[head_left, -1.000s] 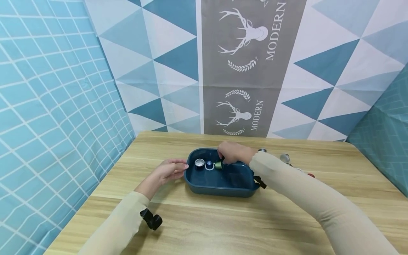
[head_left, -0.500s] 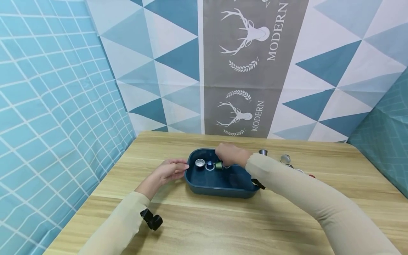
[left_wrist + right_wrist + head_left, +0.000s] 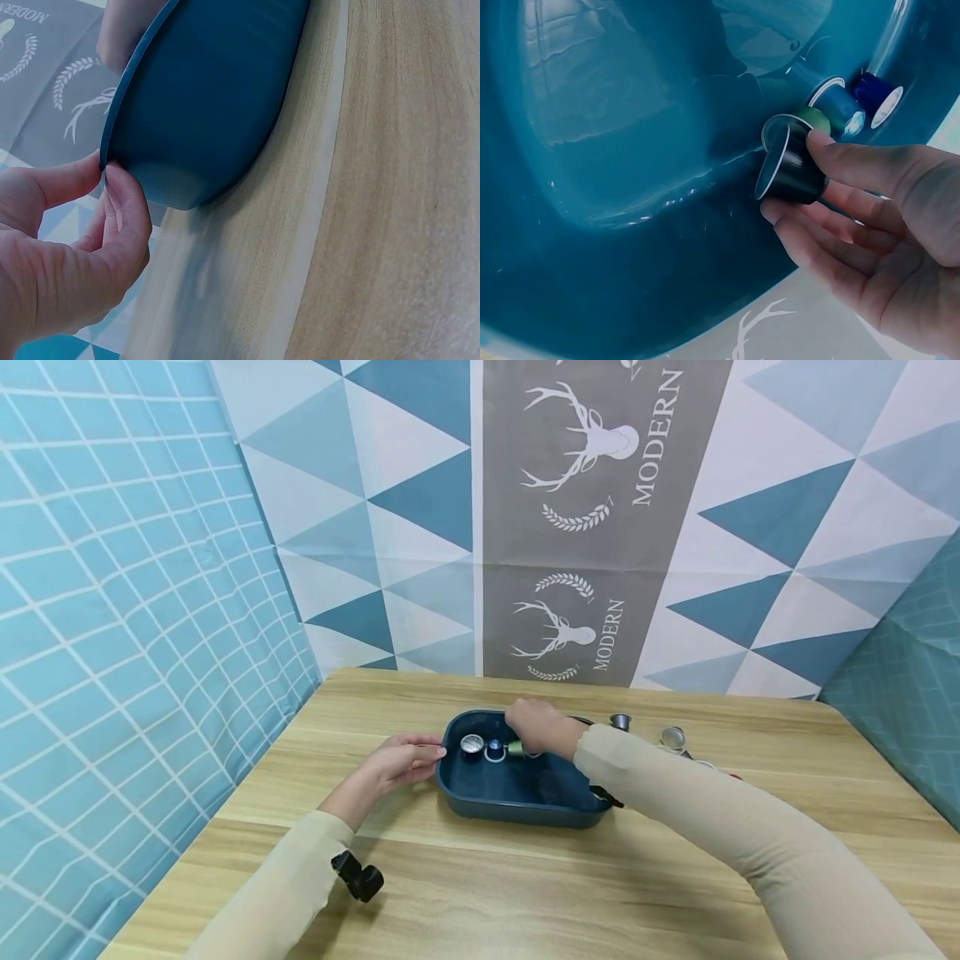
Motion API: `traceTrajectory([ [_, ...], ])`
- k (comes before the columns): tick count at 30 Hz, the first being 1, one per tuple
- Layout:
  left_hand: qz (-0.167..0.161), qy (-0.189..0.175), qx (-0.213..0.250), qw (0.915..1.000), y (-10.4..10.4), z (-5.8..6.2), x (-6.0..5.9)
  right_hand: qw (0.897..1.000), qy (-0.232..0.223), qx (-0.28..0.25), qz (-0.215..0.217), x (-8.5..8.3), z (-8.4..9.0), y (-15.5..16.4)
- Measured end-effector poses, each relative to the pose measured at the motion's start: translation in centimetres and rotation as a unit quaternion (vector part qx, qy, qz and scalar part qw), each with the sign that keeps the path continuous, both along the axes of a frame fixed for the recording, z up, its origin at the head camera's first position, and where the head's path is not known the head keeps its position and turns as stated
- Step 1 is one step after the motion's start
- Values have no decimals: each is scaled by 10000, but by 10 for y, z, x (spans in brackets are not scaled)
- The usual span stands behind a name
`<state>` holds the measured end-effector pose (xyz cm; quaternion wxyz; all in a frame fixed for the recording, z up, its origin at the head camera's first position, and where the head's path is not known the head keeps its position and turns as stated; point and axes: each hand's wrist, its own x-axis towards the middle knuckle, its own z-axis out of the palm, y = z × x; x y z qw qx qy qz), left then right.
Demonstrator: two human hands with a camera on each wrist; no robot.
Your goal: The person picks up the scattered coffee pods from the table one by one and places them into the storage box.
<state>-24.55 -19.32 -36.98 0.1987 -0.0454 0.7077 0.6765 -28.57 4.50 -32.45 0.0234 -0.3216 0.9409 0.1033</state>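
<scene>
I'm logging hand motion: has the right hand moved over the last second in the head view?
Yes, slightly leftward: against the lower printed deer, the right hand now sits a little nearer the left end of the tray.

Inside the tray (image 3: 517,812), the right hand (image 3: 542,728) hides the black capsule (image 3: 791,174) from the head view, while in the right wrist view that capsule covers part of the green capsule (image 3: 814,117) behind it. The right sleeve (image 3: 675,797) blocks part of the tray's right end and, farther right of the tray, leaves only a sliver of a red thing (image 3: 735,776), too small to identify. In the left wrist view, the picture's edges cut off the tray and the left hand (image 3: 82,255) at its rim.
</scene>
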Motion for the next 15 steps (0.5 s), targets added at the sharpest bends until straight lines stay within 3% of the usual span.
traceTrajectory([
  [15,53,-16,8,10000,0,-1,-1,9997,-162,165,-5,-1,-3,-4],
])
